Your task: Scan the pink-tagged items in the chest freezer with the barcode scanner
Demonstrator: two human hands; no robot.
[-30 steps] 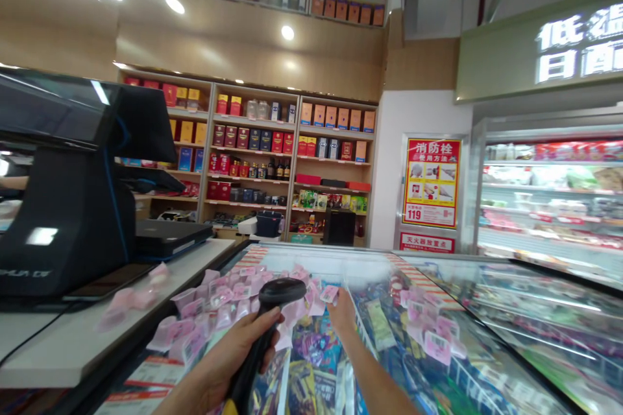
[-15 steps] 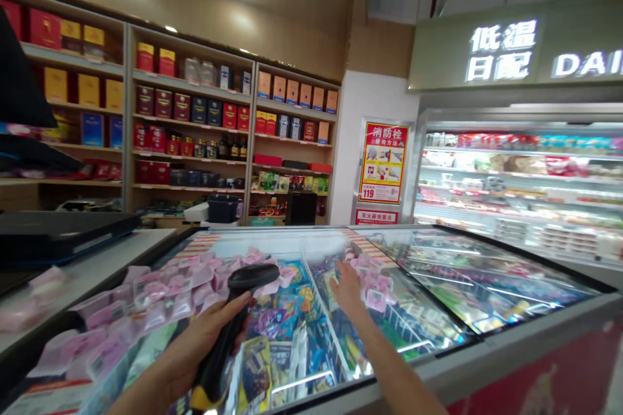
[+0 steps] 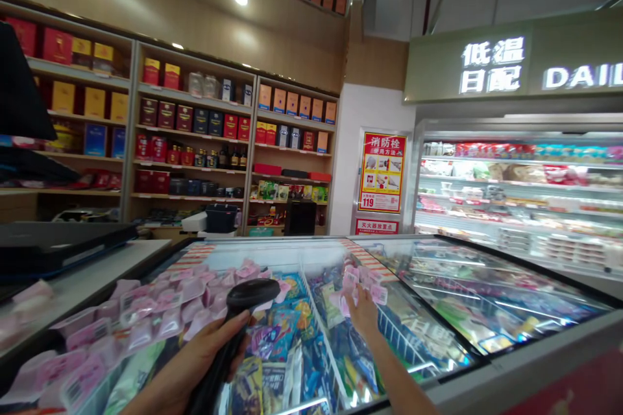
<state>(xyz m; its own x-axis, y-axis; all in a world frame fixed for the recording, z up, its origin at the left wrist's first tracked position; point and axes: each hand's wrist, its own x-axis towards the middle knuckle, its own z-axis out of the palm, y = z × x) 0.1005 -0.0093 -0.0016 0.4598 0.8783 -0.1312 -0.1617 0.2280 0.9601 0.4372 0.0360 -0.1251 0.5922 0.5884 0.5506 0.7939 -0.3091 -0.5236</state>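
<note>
Left hand closed firmly round the handle of a black handheld scanner, thumb lying along its neck, the head up over the glass-topped chest freezer. And the right arm reaches forward, right hand with fingers partly spread and bent at the small cluster of pink packs; can't tell whether they grip one. The larger pink heap spreads left of the scanner.

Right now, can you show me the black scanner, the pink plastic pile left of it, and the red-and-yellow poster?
Black scanner (image 3: pixel 224 351): head view, on its handle.
Pink plastic pile (image 3: pixel 140 335): head view, on a piece near its middle.
Red-and-yellow poster (image 3: pixel 380 172): head view, on its yellow middle.
</note>
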